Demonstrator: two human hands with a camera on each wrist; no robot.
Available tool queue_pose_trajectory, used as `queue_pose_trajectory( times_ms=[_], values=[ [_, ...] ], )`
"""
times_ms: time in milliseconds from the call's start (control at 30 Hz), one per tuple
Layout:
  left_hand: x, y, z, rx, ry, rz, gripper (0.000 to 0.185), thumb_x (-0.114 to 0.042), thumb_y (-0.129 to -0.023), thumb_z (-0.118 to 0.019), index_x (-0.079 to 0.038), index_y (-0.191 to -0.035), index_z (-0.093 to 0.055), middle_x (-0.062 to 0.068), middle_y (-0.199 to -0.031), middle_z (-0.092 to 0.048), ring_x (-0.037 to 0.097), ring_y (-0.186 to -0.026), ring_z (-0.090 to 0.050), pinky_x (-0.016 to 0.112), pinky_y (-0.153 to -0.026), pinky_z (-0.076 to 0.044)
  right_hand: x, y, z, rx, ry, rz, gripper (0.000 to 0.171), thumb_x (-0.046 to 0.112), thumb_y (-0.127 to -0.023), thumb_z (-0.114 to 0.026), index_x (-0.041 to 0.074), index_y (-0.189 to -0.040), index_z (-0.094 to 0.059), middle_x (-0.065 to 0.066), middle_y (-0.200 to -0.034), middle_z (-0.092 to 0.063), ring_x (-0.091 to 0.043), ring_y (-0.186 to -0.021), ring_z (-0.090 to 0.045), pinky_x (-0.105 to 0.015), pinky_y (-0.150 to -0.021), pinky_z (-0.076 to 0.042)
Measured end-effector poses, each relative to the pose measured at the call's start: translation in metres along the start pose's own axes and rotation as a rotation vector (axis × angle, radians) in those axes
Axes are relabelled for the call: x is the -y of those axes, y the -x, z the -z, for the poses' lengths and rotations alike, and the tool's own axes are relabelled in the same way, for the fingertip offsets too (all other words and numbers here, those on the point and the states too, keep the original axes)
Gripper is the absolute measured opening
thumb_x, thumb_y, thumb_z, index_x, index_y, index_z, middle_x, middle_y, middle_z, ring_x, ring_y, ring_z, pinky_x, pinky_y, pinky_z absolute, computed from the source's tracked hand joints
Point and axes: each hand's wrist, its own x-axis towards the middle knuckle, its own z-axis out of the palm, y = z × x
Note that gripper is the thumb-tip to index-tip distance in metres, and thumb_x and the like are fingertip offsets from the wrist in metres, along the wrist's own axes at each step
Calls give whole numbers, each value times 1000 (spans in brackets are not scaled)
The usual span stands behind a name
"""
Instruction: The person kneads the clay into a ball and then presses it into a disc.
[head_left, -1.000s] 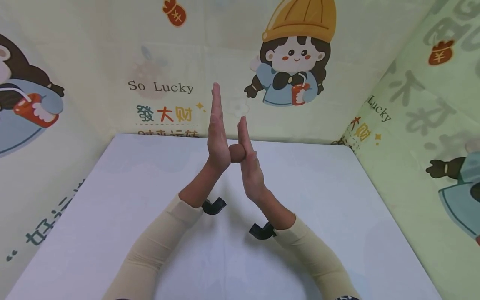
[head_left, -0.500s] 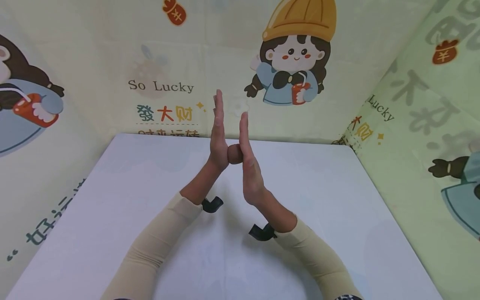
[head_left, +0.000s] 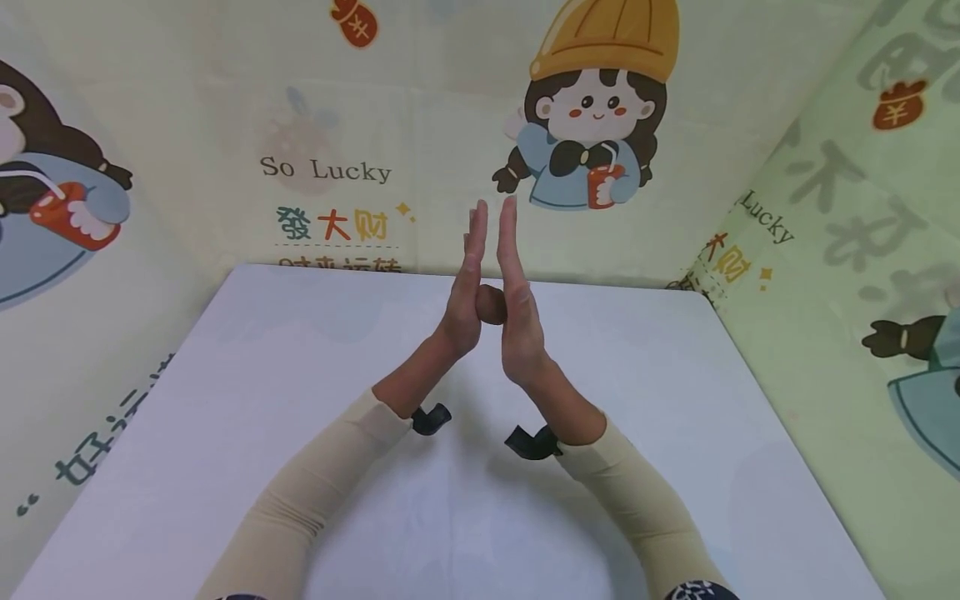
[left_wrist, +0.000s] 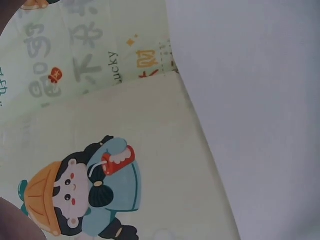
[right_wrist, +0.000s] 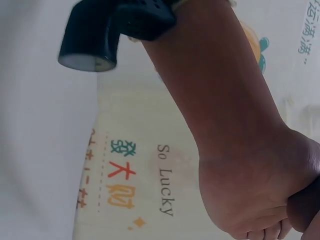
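Observation:
A smooth brown clay-like ball [head_left: 491, 305] sits between the two palms, raised over the white table. My left hand [head_left: 466, 304] presses it from the left with straight fingers pointing up and away. From the other side my right hand [head_left: 522, 325] lies flat against it, its fingers straight too and the tips nearly level with the left ones. In the right wrist view the left hand [right_wrist: 245, 195] shows its palm side, and the dark ball [right_wrist: 304, 207] appears at the right edge. The left wrist view holds only blurred bits of a hand at its left corners.
Below the hands spreads a white tabletop [head_left: 300, 375]. Pale cloth walls [head_left: 450, 108] with cartoon prints and lettering rise behind it and at both sides. Each wrist carries a small black camera mount, the left one [head_left: 431, 419] and the right one [head_left: 531, 443].
The left hand has drawn back and to the right while the right hand has slid forward past the ball. Their fingertips are now almost level, and the ball has shifted slightly right.

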Motion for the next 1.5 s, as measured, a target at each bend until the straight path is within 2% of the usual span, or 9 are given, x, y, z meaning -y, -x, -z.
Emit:
queue_pose_trajectory(
  times_ms=[200,433,633,900,1200,1367,1400,1467,1500],
  values=[
    [-2,8,-9,37,39,20,64,-27,-109,-9,-1,-167,-4,8,-177,1,18,-160,10,41,-126,7,0,-6,8,-11,3,14,87,62,-109,-14,-1,-166,5,-12,-175,10,-24,-161,9,-47,-127,4],
    [-7,15,-19,54,37,-21,67,-37,-113,-9,4,-166,-5,14,-176,-2,26,-161,7,43,-127,6,3,-16,17,-43,23,-11,94,69,-106,-16,-1,-166,4,-10,-176,8,-18,-161,6,-42,-127,5],
    [-18,20,-26,63,39,-26,74,-47,-113,-10,4,-165,-2,17,-175,0,23,-161,7,42,-127,5,3,-23,24,-49,0,-17,99,72,-104,-18,-2,-165,6,-11,-176,9,-16,-160,7,-40,-126,6],
    [-30,21,-31,43,28,-45,75,-49,-112,-11,2,-166,1,16,-176,2,21,-161,5,43,-127,3,1,-27,29,-40,-70,-40,97,72,-105,-19,1,-167,4,-8,-176,7,-15,-160,6,-40,-126,5],
    [-47,21,-31,33,79,-25,79,-54,-111,-13,1,-166,2,9,-176,4,19,-161,6,42,-127,4,-10,-20,30,-27,-161,-86,91,67,-108,-20,1,-167,-1,-9,-177,3,-14,-160,4,-42,-127,1],
    [-54,15,-28,5,77,-63,77,-51,-112,-13,3,-166,1,11,-176,2,21,-161,6,44,-127,4,-16,-12,26,-27,-225,-139,87,66,-108,-20,5,-168,-3,-2,-177,-1,-14,-160,-4,-41,-125,-16],
    [-55,14,-27,-2,73,-75,77,-50,-112,-13,3,-166,1,11,-176,2,21,-161,6,44,-127,4,-17,-10,24,-24,-240,-151,87,66,-108,-19,6,-168,-3,1,-177,-3,-15,-156,-18,-35,-119,-28],
    [-56,11,-25,-17,77,-89,76,-50,-113,-13,3,-166,0,11,-176,2,22,-161,6,44,-127,4,-20,-7,21,-21,-260,-160,86,66,-108,-19,6,-168,-3,0,-177,-2,-13,-155,-22,-30,-115,-31],
    [-57,9,-24,-24,83,-91,77,-51,-112,-13,4,-166,0,12,-176,2,21,-161,6,44,-127,4,-21,-5,19,-22,-268,-171,87,67,-108,-20,8,-169,-3,2,-177,-4,-10,-142,-42,-26,-103,-40]
  ],
)
